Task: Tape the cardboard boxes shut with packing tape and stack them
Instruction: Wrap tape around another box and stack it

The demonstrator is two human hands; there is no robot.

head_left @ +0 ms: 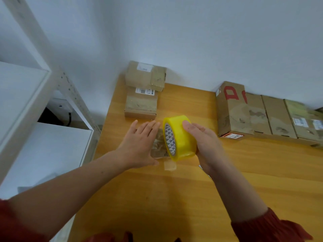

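Observation:
My right hand (204,145) grips a yellow roll of packing tape (180,138) and holds it on edge over a small cardboard box (158,147). That box is mostly hidden under my hands and the roll. My left hand (139,145) lies flat on the box's left part, fingers straight. A short strip of clear tape (169,165) hangs down past the box's near edge onto the wooden table (174,198). At the table's far left, two taped boxes form a stack: the upper one (145,75) on the lower one (141,105).
A row of several cardboard boxes (265,114) stands along the wall on the right, the nearest marked with red letters. A white metal shelf unit (35,95) stands left of the table. The white wall runs behind everything.

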